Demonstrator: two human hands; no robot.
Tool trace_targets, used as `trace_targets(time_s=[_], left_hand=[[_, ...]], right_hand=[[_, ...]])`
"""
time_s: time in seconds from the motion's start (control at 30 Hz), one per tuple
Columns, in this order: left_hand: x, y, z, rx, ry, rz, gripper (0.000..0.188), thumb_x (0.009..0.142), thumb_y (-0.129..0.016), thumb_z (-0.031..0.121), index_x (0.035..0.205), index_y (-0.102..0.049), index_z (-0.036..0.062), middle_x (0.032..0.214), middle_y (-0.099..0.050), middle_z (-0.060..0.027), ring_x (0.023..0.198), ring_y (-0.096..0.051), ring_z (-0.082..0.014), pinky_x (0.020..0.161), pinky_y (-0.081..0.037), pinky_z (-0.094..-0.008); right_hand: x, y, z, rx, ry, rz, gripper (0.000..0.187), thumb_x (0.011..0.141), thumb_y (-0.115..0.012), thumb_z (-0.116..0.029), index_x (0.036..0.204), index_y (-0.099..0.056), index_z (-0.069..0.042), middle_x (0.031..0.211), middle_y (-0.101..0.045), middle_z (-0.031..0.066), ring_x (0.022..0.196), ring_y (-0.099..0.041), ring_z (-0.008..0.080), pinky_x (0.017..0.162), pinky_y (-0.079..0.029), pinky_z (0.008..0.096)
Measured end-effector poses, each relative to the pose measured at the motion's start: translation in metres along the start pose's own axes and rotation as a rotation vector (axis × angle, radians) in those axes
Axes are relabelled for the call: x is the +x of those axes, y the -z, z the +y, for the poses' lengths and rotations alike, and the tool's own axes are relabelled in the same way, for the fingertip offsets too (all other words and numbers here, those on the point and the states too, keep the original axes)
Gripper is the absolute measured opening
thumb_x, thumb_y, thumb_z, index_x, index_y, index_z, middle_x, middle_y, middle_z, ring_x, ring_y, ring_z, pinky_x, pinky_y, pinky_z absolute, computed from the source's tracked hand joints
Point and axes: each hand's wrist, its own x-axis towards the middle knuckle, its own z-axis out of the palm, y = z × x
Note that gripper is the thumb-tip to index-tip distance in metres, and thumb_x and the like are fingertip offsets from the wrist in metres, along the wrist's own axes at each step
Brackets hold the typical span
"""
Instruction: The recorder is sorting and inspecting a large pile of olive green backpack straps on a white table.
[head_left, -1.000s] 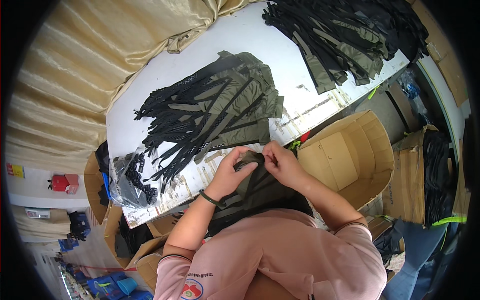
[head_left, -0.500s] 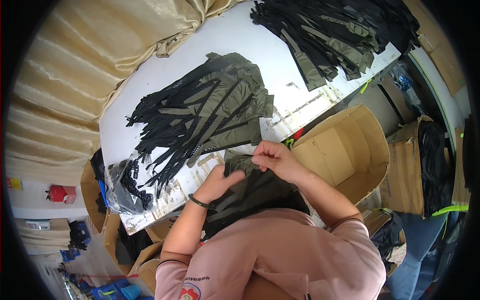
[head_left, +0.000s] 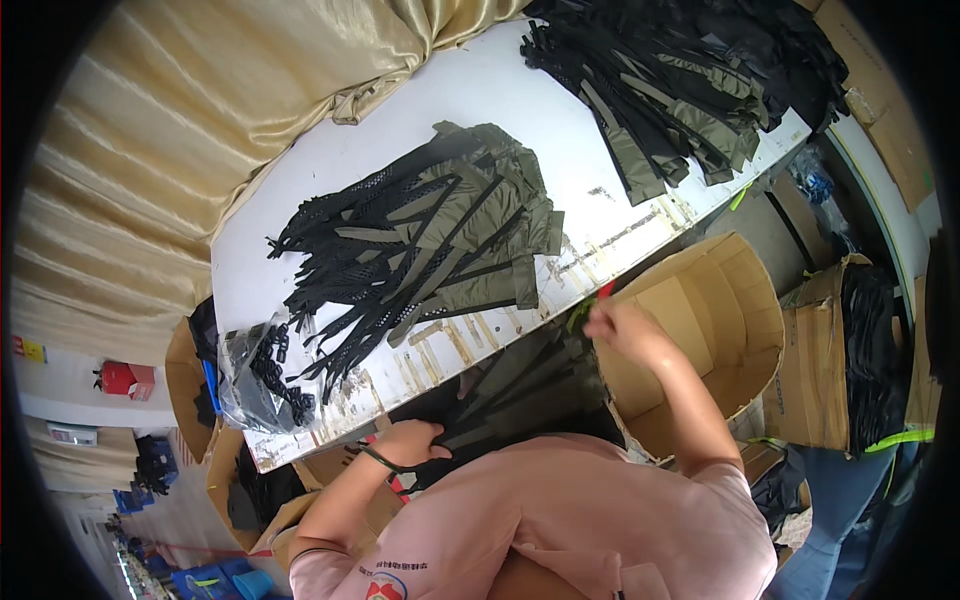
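Observation:
A dark olive and black fabric piece (head_left: 535,375) lies across my lap, below the table's near edge. My left hand (head_left: 412,443), with a dark bangle at its wrist, grips the left side of this fabric between thumb and fingers. My right hand (head_left: 626,326) is raised at the table edge, over the rim of an open cardboard box; motion blurs its fingers. Close to those fingertips are a bright green strip (head_left: 578,318) and a small red item (head_left: 605,290). Whether the right hand holds anything cannot be made out.
A heap of olive and black mesh pieces with straps (head_left: 440,225) lies on the white table (head_left: 400,120). Another pile (head_left: 690,100) covers its far right. A clear bag of black buckles (head_left: 262,375) sits at the left corner. Cardboard boxes (head_left: 735,300) stand right; a gold curtain (head_left: 200,130) hangs left.
My right hand has left the fabric and moved right to the box rim. My left hand has moved down and left, and the fabric now lies lower and spread on my lap.

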Motion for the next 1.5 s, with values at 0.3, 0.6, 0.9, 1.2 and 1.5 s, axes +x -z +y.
trace_targets(time_s=[0.3,0.6,0.9,1.2,1.5], left_hand=[[0.028,0.082,0.055,-0.094,-0.081,0.314,0.035,0.081,-0.07,0.033,0.097,-0.062,0.0032,0.093,-0.063,-0.0156,0.086,-0.063,-0.0337,0.074,-0.049,-0.0392],[0.059,0.142,0.075,-0.09,-0.23,1.245,0.047,0.075,-0.07,0.005,0.119,-0.053,0.0042,0.114,-0.059,-0.017,0.108,-0.056,-0.0327,0.093,-0.044,-0.0396],[0.132,0.114,0.083,-0.823,-0.221,0.659,0.017,0.083,-0.072,0.008,0.082,-0.056,0.0051,0.067,-0.053,0.0062,0.06,-0.043,-0.0013,0.054,-0.036,-0.0177],[0.113,0.086,0.105,-0.598,-0.303,0.829,0.019,0.081,-0.071,0.008,0.075,-0.053,0.0043,0.069,-0.054,-0.003,0.058,-0.05,-0.0161,0.053,-0.04,-0.0291],[0.094,0.086,0.116,-0.395,-0.295,0.807,0.015,0.082,-0.068,0.008,0.081,-0.054,0.0046,0.069,-0.049,-0.0081,0.06,-0.051,-0.0221,0.055,-0.042,-0.0316]], right_hand=[[0.187,0.002,-0.073,-0.213,0.08,0.552,0.047,0.077,-0.071,-0.044,0.107,-0.064,-0.008,0.107,-0.06,0.0124,0.107,-0.053,0.0296,0.087,-0.043,0.0459],[0.078,-0.052,-0.093,0.338,0.531,0.591,0.028,0.083,-0.062,-0.011,0.108,-0.05,-0.007,0.085,-0.062,0.0159,0.076,-0.061,0.0363,0.066,-0.048,0.0456],[0.044,-0.043,-0.058,-0.2,0.694,0.544,0.014,0.081,-0.063,-0.022,0.084,-0.055,-0.011,0.066,-0.061,0.0052,0.054,-0.061,0.0273,0.048,-0.046,0.0385],[0.053,-0.033,-0.059,0.055,0.642,0.679,0.014,0.075,-0.065,-0.013,0.069,-0.052,-0.009,0.065,-0.048,0.0075,0.068,-0.052,0.0251,0.062,-0.041,0.0384],[0.043,-0.07,-0.05,1.271,-0.035,0.112,0.012,0.079,-0.063,-0.01,0.069,-0.058,-0.004,0.066,-0.051,-0.0043,0.062,-0.044,0.0045,0.056,-0.034,0.0229]])
